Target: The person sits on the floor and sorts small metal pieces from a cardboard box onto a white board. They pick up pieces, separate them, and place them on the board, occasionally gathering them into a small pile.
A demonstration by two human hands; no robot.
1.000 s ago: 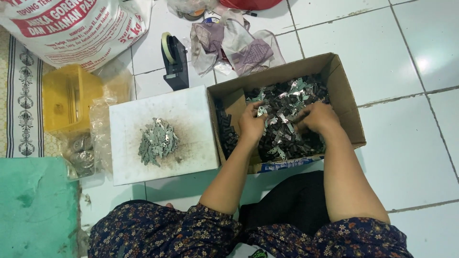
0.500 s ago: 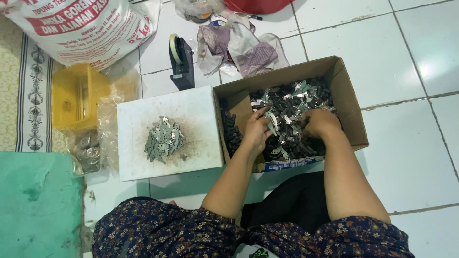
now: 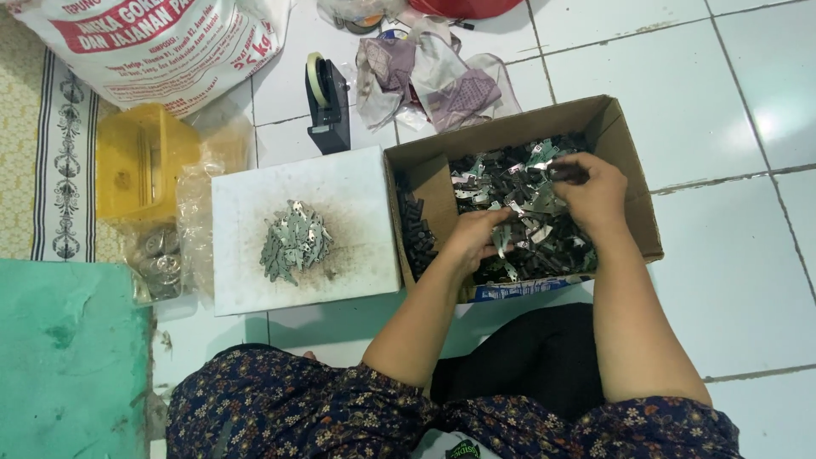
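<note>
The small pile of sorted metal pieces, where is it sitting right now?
In the head view, the pile of metal pieces lies on the white board, left of the cardboard box.

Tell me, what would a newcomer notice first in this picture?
Both hands, left hand and right hand, dig into a cardboard box full of small metal pieces at centre right. Left of it, a white board carries a small pile of silvery strips.

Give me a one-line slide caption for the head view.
Both hands, left hand and right hand, sort small metal parts inside a cardboard box beside a white board.
</note>
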